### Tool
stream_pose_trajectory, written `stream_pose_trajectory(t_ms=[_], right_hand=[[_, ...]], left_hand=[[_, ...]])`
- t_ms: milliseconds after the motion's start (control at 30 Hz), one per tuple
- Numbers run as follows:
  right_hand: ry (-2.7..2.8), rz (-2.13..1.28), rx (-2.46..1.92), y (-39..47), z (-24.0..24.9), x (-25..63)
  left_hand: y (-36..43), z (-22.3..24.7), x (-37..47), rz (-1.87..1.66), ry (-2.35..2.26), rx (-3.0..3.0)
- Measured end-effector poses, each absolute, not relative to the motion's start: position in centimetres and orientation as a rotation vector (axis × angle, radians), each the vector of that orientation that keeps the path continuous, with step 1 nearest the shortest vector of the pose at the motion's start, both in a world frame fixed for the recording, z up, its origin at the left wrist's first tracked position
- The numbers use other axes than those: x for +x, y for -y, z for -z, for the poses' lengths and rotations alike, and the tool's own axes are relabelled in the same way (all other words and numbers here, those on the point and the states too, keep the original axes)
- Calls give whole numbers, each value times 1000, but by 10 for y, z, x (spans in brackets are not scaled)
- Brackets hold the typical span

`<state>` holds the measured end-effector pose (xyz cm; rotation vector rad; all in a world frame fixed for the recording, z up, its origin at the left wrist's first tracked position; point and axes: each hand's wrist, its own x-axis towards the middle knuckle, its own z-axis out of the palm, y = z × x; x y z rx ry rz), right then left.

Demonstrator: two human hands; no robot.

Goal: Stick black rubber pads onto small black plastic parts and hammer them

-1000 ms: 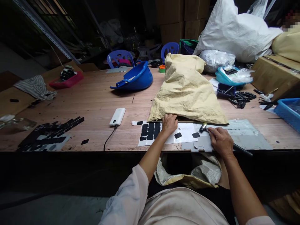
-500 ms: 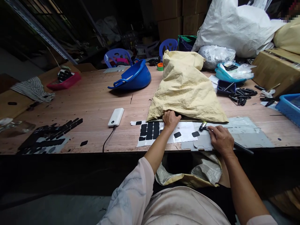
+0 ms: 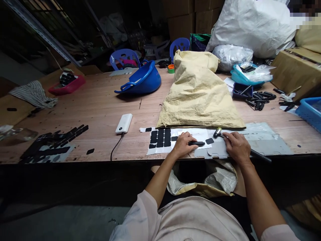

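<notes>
A small black cylindrical piece (image 3: 198, 143) is pinched in my left hand (image 3: 184, 144), low over a white sheet (image 3: 160, 150) at the table's front edge. Rows of black rounded squares (image 3: 160, 138) lie on that sheet, left of my left hand. My right hand (image 3: 237, 147) is wrapped round a small hammer (image 3: 217, 133); its head points left and its dark handle (image 3: 260, 156) sticks out to the right. Under my right hand lies a grey board (image 3: 265, 144). Just beyond both hands lies a yellowish sack (image 3: 200, 97).
A white power bank (image 3: 124, 124) with a cable and a tilted blue basin (image 3: 146, 80) are on the left. Black strips (image 3: 57, 139) lie at the far left. At the right are black pieces (image 3: 260, 99), a dark blue box (image 3: 242, 91) and a blue basket (image 3: 311, 112).
My left hand has come out from the sack's front edge toward me and now holds a black piece. My right hand stays on the hammer in nearly the same place.
</notes>
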<state>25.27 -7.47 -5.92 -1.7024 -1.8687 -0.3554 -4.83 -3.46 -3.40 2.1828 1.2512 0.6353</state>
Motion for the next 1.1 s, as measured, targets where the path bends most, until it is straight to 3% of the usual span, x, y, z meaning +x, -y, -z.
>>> stream_pose_trajectory(t_ms=[200, 500, 1100], right_hand=[[1889, 281, -1651, 80, 48, 246], [1871, -150, -1314, 108, 24, 180], [1950, -46, -1424, 117, 22, 185]], left_hand=[[35, 43, -42, -663, -1265, 2161], [35, 44, -44, -658, -1242, 2144], [36, 38, -43, -679, -1255, 2110]])
